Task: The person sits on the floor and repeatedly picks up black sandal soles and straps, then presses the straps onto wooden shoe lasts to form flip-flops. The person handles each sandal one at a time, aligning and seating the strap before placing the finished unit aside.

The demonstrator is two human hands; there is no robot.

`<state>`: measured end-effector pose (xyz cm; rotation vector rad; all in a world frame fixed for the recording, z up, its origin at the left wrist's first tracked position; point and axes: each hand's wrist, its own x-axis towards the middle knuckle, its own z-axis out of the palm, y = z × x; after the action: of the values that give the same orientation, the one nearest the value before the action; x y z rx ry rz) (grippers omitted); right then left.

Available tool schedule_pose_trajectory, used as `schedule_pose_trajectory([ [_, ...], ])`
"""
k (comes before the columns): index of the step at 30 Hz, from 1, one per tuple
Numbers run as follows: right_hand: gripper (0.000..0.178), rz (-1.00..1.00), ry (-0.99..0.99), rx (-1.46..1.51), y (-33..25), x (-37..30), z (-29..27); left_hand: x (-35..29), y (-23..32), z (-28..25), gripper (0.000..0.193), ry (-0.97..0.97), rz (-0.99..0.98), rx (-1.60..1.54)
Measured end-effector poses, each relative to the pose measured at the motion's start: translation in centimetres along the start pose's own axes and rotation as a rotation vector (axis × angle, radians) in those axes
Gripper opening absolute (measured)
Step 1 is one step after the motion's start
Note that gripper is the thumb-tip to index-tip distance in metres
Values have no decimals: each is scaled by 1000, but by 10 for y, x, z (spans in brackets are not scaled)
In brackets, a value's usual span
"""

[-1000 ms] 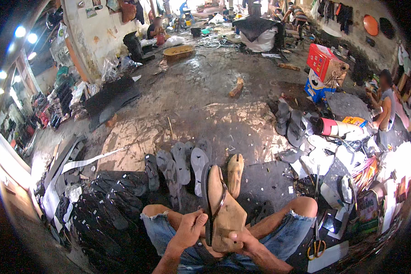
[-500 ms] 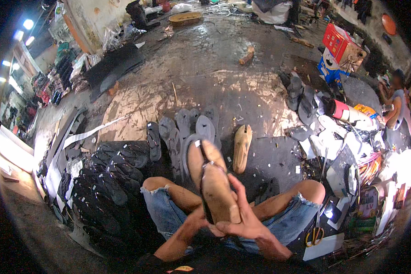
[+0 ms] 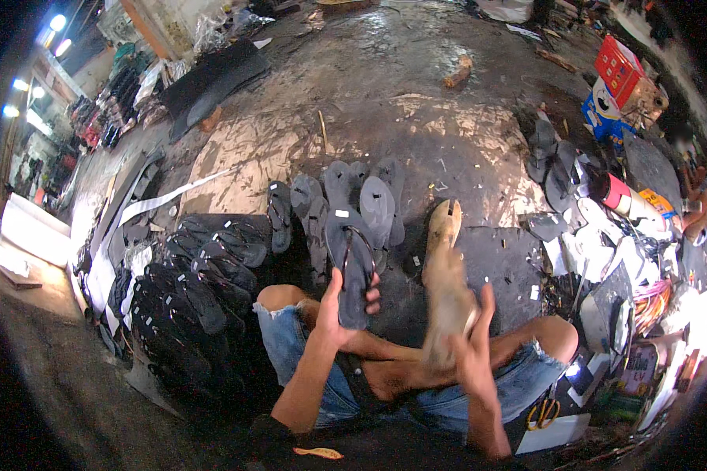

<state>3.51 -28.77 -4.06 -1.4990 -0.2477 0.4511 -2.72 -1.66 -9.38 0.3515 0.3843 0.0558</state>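
Note:
A black flip-flop (image 3: 353, 255) with a small white label stands toe-up in my left hand (image 3: 334, 318), fingers wrapped round its heel end. My right hand (image 3: 473, 353) grips a wooden shoe last (image 3: 448, 302), which is smeared by motion. Just beyond lies a second wooden last (image 3: 445, 220) on the dark mat, partly covered in view by the held one. Several grey soles (image 3: 379, 206) lie ahead of the flip-flop. To their left rests a single dark flip-flop (image 3: 279, 216).
Finished-looking black flip-flops (image 3: 188, 294) are piled at my left. On the right are yellow-handled scissors (image 3: 543, 414), white scraps (image 3: 601, 220) and a red-and-white cylinder (image 3: 624, 196). A red box (image 3: 618, 71) stands farther back. Another person (image 3: 695, 204) sits at the far right edge.
The flip-flop has come off the wooden last. My hands have moved apart, flip-flop in the left and last in the right. The whole view has shifted somewhat.

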Motion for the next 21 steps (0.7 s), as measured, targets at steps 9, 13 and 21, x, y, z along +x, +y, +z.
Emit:
schedule_pose_trajectory([
  [9,91,-872,-173,-954,-107,76,34,-40,-72,31,77,-669,-328,61],
  [13,101,-308,-402,-369,-96,118,50,-93,-95,37,66,-239,41,716],
  [21,77,-367,-14,-1045,126,141,130,-233,75,-21,62,1326,1075,1166],
])
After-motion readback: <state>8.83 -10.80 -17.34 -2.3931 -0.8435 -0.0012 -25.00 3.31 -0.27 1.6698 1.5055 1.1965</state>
